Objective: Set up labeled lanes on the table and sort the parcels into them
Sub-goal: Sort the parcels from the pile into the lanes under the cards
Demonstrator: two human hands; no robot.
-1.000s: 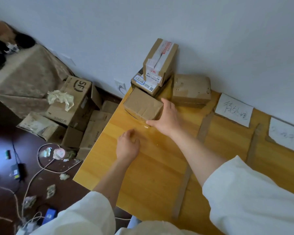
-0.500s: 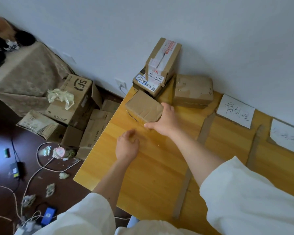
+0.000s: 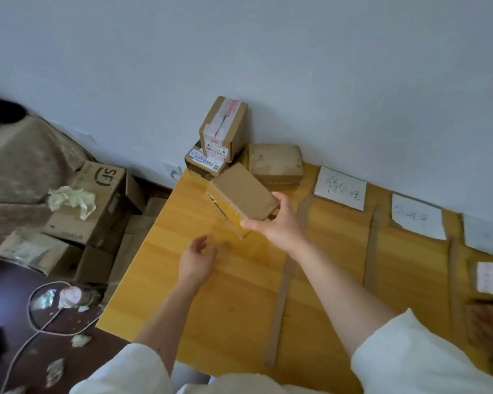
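Above yellow wooden table [image 3: 211, 302], plain brown cardboard parcel [image 3: 241, 194] is gripped by right hand [image 3: 282, 226], long axis toward eleven o'clock, left hand [image 3: 195, 261] open at seven.

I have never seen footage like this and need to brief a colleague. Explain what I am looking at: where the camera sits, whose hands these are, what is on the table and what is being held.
There is no machine here. A person wears one wide-angle camera on the head, looking down over both bare arms, so the single picture is that person's own view.

The right hand grips a plain brown cardboard parcel by its near end, tilted, apparently lifted off the wooden table. The left hand is open and empty, just above the table below the parcel.

Against the wall lies another plain parcel, and beside it a taped parcel stands on a labelled one. Strips of brown tape divide the table into lanes, each headed by a handwritten paper label. More parcels, blurred, lie at the right edge. Empty cartons lie on the floor.
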